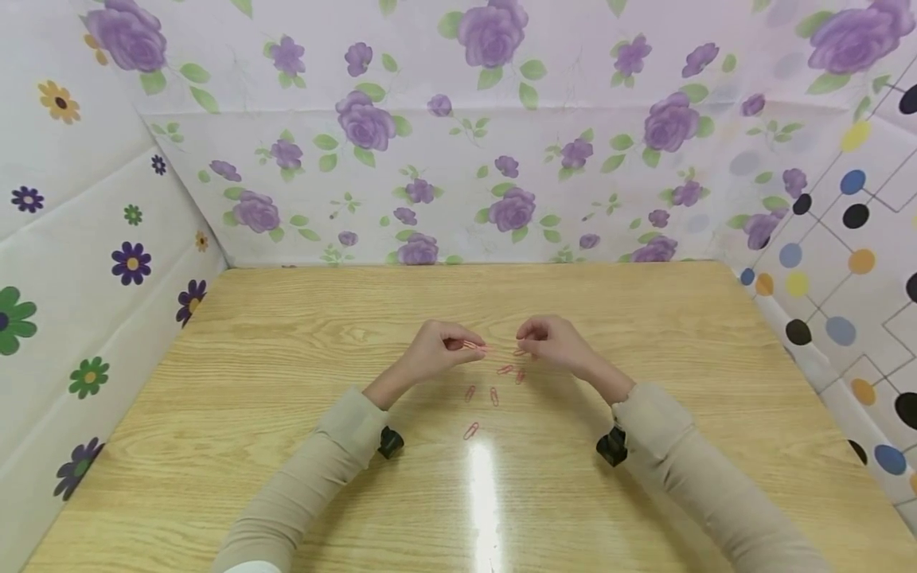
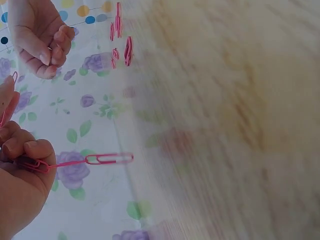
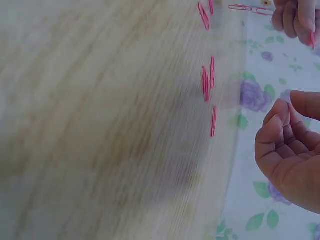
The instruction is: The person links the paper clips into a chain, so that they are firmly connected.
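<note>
My left hand (image 1: 435, 347) pinches a chain of linked pink paper clips (image 2: 108, 158) between thumb and fingers. One end of the chain sticks out past the fingers toward the right hand; part of it is hidden inside the grip. Above the thumb, in the left wrist view, another pink clip end (image 2: 15, 76) shows. My right hand (image 3: 292, 150) hovers with loosely curled fingers, its thumb close to the index finger, and no clip is visible between them. Just under its fingertips lies a loose pink paper clip (image 3: 214, 121) on the table.
Several more loose pink clips (image 1: 494, 396) lie scattered on the wood-grain table (image 1: 286, 334), between and in front of the hands. A flowered cloth wall (image 1: 458, 183) rises behind the table, with patterned walls on both sides. Each wrist carries a small black camera (image 1: 612, 447).
</note>
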`<act>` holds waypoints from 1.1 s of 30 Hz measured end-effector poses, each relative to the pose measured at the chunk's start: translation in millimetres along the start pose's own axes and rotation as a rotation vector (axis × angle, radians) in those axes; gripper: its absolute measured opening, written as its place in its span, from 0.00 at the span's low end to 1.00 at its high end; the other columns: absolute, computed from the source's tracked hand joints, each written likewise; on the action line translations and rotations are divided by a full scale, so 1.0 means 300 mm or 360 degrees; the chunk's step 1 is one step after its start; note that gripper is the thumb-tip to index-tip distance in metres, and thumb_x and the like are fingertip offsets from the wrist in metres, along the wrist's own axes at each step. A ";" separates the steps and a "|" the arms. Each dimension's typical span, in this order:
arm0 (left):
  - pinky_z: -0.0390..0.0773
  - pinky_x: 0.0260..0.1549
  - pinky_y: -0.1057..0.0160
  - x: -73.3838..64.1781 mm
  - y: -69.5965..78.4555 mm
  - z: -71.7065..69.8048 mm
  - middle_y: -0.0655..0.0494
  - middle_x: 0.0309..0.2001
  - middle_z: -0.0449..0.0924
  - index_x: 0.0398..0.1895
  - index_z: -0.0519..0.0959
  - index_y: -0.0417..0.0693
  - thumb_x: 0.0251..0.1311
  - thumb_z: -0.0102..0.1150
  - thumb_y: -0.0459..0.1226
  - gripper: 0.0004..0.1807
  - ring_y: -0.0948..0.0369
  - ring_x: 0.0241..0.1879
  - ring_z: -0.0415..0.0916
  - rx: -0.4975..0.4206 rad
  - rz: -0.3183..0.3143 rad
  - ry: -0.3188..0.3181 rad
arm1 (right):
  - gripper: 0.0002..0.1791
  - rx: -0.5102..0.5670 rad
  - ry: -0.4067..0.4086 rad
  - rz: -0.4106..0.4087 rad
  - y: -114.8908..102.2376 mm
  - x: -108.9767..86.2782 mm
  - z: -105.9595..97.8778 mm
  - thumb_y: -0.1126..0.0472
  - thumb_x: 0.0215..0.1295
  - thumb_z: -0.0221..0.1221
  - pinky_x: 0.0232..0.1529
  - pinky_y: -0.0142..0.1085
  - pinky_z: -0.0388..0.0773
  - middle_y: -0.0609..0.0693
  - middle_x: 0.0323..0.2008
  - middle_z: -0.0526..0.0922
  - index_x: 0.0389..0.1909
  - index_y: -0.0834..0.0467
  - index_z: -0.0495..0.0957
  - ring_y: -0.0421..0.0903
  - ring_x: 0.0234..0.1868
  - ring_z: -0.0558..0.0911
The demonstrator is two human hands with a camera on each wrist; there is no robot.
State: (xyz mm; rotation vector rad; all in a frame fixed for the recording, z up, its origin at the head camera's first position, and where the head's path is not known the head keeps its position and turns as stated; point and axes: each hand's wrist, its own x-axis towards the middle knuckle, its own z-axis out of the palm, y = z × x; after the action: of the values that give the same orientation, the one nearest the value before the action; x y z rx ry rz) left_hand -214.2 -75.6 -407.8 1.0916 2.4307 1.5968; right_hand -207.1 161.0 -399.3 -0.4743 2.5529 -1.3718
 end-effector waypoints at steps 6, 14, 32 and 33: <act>0.57 0.15 0.69 -0.001 -0.007 -0.002 0.58 0.12 0.62 0.33 0.84 0.38 0.52 0.64 0.33 0.07 0.64 0.14 0.53 -0.0006 -0.0017 0.0026 | 0.09 -0.0300 0.0020 -0.0093 0.021 0.039 -0.023 0.69 0.56 0.57 0.28 0.36 0.71 0.51 0.24 0.76 0.38 0.68 0.78 0.44 0.26 0.73; 0.69 0.21 0.71 -0.011 0.048 -0.016 0.47 0.26 0.80 0.35 0.82 0.33 0.53 0.62 0.30 0.08 0.58 0.21 0.68 -0.0027 -0.0130 0.0030 | 0.09 -0.0479 -0.0079 -0.0041 0.072 0.076 -0.030 0.67 0.52 0.64 0.26 0.35 0.69 0.52 0.23 0.78 0.35 0.65 0.81 0.43 0.23 0.71; 0.77 0.29 0.49 -0.012 0.101 -0.041 0.41 0.32 0.81 0.38 0.80 0.29 0.55 0.60 0.29 0.10 0.45 0.28 0.78 -0.0164 -0.0250 0.0003 | 0.06 -0.0464 -0.0131 0.0023 0.106 0.113 0.003 0.63 0.52 0.66 0.34 0.37 0.72 0.51 0.31 0.80 0.31 0.60 0.83 0.46 0.35 0.75; 0.76 0.30 0.45 -0.012 0.100 -0.041 0.40 0.32 0.81 0.38 0.80 0.28 0.55 0.60 0.29 0.10 0.41 0.29 0.77 -0.0170 -0.0251 0.0003 | 0.06 -0.0458 -0.0134 0.0022 0.107 0.115 0.003 0.63 0.52 0.66 0.34 0.36 0.71 0.51 0.31 0.80 0.31 0.60 0.83 0.46 0.34 0.75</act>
State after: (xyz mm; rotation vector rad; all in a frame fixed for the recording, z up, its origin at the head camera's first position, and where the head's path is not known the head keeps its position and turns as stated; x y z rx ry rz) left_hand -200.3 -80.5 -378.7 0.8593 2.3363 1.6557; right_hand -244.6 163.9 -427.6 -0.5473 2.6876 -0.9602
